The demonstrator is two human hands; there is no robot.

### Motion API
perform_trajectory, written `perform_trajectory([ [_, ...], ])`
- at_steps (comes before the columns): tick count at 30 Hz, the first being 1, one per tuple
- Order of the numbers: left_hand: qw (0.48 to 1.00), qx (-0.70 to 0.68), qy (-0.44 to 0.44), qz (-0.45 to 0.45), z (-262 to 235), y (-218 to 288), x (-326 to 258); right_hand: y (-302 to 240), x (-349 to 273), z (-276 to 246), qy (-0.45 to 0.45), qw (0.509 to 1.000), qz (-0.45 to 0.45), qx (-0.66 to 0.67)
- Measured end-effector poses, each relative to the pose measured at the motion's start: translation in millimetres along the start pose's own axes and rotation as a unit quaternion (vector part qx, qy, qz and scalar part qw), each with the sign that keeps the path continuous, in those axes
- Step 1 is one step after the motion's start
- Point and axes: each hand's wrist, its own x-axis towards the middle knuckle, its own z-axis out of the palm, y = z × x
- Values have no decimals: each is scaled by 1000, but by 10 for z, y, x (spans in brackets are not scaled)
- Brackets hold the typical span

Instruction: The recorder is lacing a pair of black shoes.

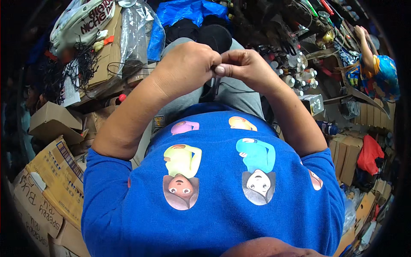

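Note:
Both my hands meet above my lap, fingertips touching. My left hand is curled closed, its fingers turned in toward the right hand. My right hand pinches with thumb and forefinger at the same spot. A thin black cord hangs just below the fingertips; the part between the fingers is mostly hidden. Another stretch of thin black cord loops out to the left of my left wrist. Beneath the hands are my grey trousers, and a round black thing lies beyond them.
At left, a tangle of black cords lies by cardboard and clear plastic. An open carton stands lower left. Several small white-capped bottles crowd the right. Another person is at the far right, near a curved blade.

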Motion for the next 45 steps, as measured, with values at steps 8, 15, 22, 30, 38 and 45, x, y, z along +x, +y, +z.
perform_trajectory([
  [8, 988, -17, -8, -155, 58, -202, -302, 181, -186, -266, 50, 980, 122, -152],
  [15, 985, 84, -115, -101, 707, -76, -290, 398, 175, -220, 190, 905, -52, -376],
  [22, 997, -10, -81, 1, 1004, 61, -35, 733, -192, -550, 270, 924, 42, -268],
  [30, 992, -99, -61, 46, 1285, 280, 331, 749, -705, -900, 303, 937, 110, -133],
  [38, 985, -163, -52, -18, 1187, 315, 179, 546, -654, -813, 260, 927, 121, -242],
  [45, 976, -173, -43, -127, 1147, 166, 21, 598, -230, -651, 211, 948, 91, -220],
])
